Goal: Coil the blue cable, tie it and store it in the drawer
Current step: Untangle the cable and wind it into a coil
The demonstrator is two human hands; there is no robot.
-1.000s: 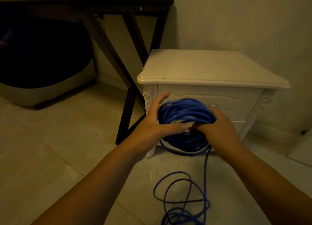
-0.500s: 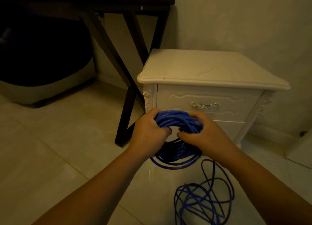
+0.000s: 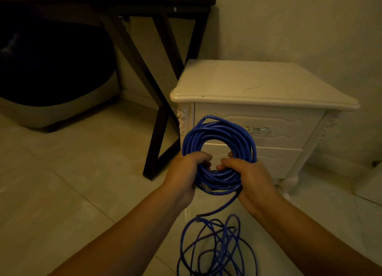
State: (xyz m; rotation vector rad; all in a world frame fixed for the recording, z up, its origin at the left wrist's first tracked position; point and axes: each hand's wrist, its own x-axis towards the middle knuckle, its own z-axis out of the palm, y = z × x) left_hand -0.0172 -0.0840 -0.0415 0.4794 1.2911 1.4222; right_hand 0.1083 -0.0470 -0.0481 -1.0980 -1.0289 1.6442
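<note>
A round coil of blue cable [image 3: 219, 135] stands upright in front of me, its opening facing the camera. My left hand [image 3: 186, 172] grips its lower left side, fingers curled through the opening. My right hand [image 3: 248, 178] grips the lower right side the same way. From the coil's bottom a loose strand runs down to a tangle of uncoiled blue cable on the floor [image 3: 217, 246]. Behind the coil is a cream nightstand [image 3: 258, 85] whose top drawer [image 3: 289, 124], with a metal handle [image 3: 257, 129], is closed.
A dark folding table with crossed legs [image 3: 159, 93] stands left of the nightstand. A large dark and grey object [image 3: 51, 85] sits under it at far left. Pale floor tiles [image 3: 72, 182] spread around me, and a wall backs the nightstand.
The coil has turned upright and risen, so its opening now faces me. Both hands shifted to its lower edge. The loose cable on the floor lies more to the left.
</note>
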